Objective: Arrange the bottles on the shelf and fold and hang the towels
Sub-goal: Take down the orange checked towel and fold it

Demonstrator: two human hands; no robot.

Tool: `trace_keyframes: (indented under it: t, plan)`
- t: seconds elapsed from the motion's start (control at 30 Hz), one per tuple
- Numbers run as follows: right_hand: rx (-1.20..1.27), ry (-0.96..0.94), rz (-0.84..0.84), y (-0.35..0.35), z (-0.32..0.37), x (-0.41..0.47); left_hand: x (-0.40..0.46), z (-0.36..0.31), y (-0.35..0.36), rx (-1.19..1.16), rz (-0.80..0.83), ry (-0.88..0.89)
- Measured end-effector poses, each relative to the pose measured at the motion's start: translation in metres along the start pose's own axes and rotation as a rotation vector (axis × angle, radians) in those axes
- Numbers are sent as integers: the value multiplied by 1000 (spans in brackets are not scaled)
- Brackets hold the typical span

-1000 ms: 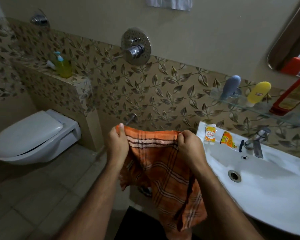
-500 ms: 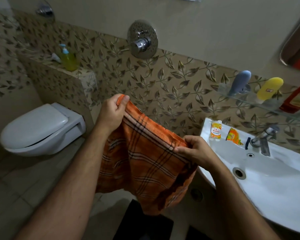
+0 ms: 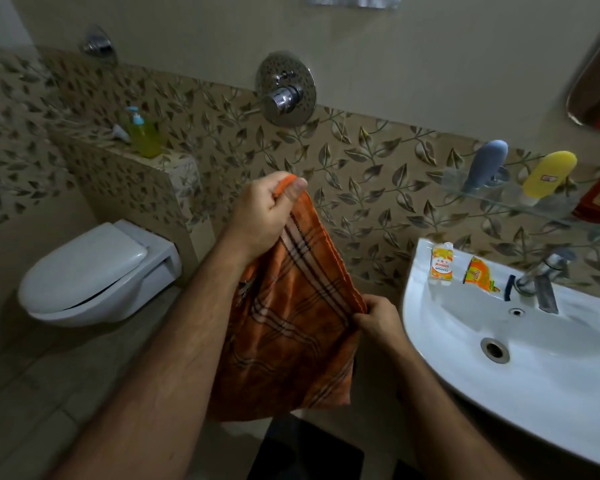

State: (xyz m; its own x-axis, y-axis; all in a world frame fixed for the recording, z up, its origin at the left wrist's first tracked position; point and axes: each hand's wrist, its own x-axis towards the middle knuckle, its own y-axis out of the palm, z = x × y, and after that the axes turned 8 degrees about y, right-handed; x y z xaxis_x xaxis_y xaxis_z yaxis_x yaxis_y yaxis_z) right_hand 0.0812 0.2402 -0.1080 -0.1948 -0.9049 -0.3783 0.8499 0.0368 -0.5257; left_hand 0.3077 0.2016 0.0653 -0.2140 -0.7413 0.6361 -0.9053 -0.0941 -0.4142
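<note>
Towel first — an orange cloth with dark and pale check lines, hanging at the centre of the frame between the person's two bare hands. The right hand, lower and just right of centre, has its fingers pinched together on the towel's right edge, close to the rim of the white sink. The left hand sits higher, above the centre, with thumb and fingers clamped on the towel's top corner, so the upper edge runs on a slant from upper left down to lower right and the rest of the cloth drapes below. Both forearms reach in from the bottom of the frame.

Beyond the right hand, on the back ledge of the sink, lie two small sachets — a yellow-and-white sachet and an orange sachet — beside a chrome tap. At the left of the frame a white toilet with its lid shut hangs on the wall.

Farther back, at the right edge, a glass shelf on the leaf-patterned tile wall holds a grey-blue bottle, a yellow bottle and a red bottle cut off by the frame edge. On the tiled ledge at upper left stands a green pump bottle. A round chrome valve sits on the wall at upper centre, and a strip of white towel shows at the top edge.
</note>
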Motion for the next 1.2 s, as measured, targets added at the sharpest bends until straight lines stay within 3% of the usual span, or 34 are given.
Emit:
trace_keyframes:
  t: [0.13, 0.23, 0.4, 0.63, 0.8, 0.93, 1.1, 1.2]
  plan:
    - [290, -48, 89, -7, -1, -4, 6, 18, -17, 165, -129, -97]
    - [364, -127, 147, -13, 1, -9, -2, 54, -32, 338, -222, -289]
    - [394, -169, 184, -27, 25, -9, -32, 106, -39, 503, -165, -586]
    - [243, -126, -180, -28, 57, 2, -71, 97, 7, 308, -248, -816]
    - [15, -223, -261, -24, 68, -6, -89, 81, 47, 23, -243, -679]
    - [-118, -373, -205, -29, 65, -13, -85, 67, 55, -285, 16, -586]
    - [-150, -493, -7, -34, 67, -28, -71, 55, 62, -335, 506, -453]
    - [-144, -500, 46, -35, 68, -34, -62, 56, 63, -301, 624, -415]
